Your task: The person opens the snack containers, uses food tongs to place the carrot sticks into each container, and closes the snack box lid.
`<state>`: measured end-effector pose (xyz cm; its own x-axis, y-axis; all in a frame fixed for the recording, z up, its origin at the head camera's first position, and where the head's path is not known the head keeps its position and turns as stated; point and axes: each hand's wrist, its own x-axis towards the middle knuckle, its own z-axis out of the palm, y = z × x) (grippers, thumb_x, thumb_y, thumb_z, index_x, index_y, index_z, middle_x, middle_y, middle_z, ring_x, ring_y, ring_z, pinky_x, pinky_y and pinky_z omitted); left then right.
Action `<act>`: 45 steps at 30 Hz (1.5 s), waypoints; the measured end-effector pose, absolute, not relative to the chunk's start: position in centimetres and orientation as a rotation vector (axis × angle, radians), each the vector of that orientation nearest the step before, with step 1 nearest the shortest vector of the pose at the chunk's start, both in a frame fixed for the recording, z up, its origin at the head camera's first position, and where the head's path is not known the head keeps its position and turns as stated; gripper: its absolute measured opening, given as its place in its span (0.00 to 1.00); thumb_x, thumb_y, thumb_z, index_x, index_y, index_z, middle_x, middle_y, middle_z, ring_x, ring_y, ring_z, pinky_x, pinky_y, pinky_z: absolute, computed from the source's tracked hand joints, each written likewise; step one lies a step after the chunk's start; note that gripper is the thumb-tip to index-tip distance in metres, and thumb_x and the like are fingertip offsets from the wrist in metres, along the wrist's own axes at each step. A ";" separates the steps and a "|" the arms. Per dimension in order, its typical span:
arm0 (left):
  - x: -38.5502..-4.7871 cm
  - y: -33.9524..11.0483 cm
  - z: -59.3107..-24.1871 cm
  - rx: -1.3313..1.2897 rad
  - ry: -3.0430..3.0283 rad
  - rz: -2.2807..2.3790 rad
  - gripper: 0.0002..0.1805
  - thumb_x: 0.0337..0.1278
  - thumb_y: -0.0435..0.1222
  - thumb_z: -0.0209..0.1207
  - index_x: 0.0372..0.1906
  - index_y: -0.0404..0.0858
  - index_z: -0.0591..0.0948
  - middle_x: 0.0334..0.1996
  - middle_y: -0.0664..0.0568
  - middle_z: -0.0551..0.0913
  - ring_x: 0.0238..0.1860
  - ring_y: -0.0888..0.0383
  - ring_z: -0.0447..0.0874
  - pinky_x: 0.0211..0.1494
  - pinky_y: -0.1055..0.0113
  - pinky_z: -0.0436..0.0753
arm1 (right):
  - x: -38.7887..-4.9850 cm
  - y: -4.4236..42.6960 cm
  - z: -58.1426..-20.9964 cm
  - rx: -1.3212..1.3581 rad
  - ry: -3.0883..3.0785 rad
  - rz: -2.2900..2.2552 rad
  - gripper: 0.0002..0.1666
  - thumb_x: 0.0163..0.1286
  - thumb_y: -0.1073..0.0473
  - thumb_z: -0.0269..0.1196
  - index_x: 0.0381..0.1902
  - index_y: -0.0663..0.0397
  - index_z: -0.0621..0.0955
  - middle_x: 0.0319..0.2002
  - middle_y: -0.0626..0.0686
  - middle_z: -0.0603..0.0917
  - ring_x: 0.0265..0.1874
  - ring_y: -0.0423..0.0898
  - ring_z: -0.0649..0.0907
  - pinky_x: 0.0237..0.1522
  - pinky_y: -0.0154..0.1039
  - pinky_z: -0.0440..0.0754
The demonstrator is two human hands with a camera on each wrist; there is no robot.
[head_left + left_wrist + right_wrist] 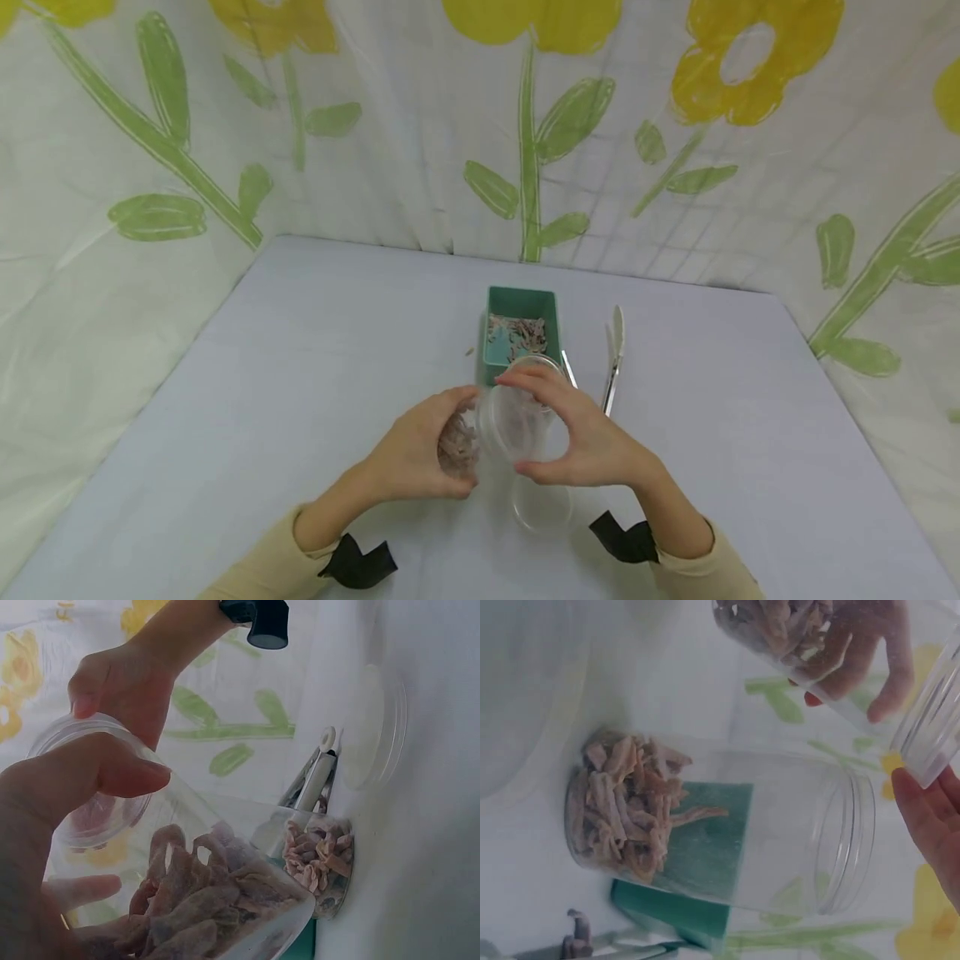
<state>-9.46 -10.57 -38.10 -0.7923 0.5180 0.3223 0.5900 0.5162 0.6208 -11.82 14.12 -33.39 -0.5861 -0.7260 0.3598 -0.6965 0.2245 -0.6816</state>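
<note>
My left hand (416, 442) grips a clear plastic jar (247, 877) that lies tilted, with brownish-pink dried strips (187, 907) gathered toward its base. With fingertips and thumb, my right hand (588, 425) holds a clear round lid (513, 425) at the mouth of this jar. Whether the lid is seated on the rim, I cannot tell. A second clear jar (772, 825) stands upright and uncapped beyond the hands, its lower part filled with similar strips (626, 810). In the head view, the right hand and lid partly hide it.
Behind the second jar sits a green rectangular tray (522, 293) holding loose strips. Metal tongs (613, 367) lie to its right. Another clear lid (542, 504) rests on the white table (300, 333) near the right wrist. A small scrap (469, 351) lies left of the tray.
</note>
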 end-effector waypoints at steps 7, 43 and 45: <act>-9.4 -10.5 -37.8 -1.070 -2.671 -1.173 0.50 0.30 0.40 0.75 0.66 0.34 0.66 0.55 0.47 0.78 0.53 0.54 0.77 0.54 0.55 0.79 | -11.6 14.4 -33.5 -1.501 2.404 -1.218 0.48 0.48 0.63 0.75 0.68 0.54 0.68 0.65 0.54 0.69 0.65 0.50 0.68 0.62 0.49 0.70; -8.8 -10.6 -36.7 -1.267 -2.632 -1.771 0.43 0.34 0.36 0.77 0.62 0.36 0.69 0.52 0.51 0.80 0.53 0.57 0.78 0.58 0.61 0.76 | -11.8 15.3 -33.8 -1.404 1.911 -1.482 0.55 0.55 0.62 0.73 0.75 0.58 0.57 0.73 0.57 0.61 0.71 0.52 0.60 0.68 0.50 0.63; -8.9 -10.6 -36.7 -1.337 -2.617 -1.824 0.44 0.36 0.37 0.77 0.64 0.36 0.68 0.53 0.51 0.79 0.54 0.57 0.77 0.58 0.62 0.75 | -11.9 15.1 -34.1 -1.441 1.826 -1.495 0.53 0.56 0.62 0.72 0.75 0.58 0.57 0.73 0.56 0.61 0.72 0.52 0.59 0.70 0.49 0.60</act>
<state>-8.93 -10.62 -36.71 -0.6586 0.7349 0.1614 0.4057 0.1662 0.8988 -11.91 15.15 -34.10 -0.4055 -0.8631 0.3009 -0.4653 -0.0884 -0.8807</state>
